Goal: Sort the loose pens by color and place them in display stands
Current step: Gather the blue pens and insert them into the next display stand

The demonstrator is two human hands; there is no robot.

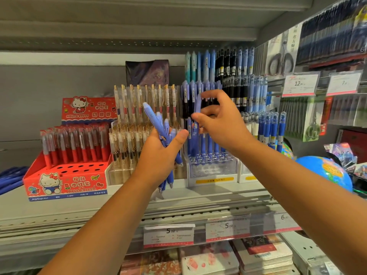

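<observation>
My left hand (158,155) grips a bundle of blue pens (156,122) at centre frame. Just to its right, my right hand (224,124) pinches a single blue pen (198,104) upright, above the display stand (212,171).

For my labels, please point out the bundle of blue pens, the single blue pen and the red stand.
bundle of blue pens (156,124): head view, upper barrels.
single blue pen (198,105): head view, upper barrel.
red stand (79,185): head view, front panel.
</observation>
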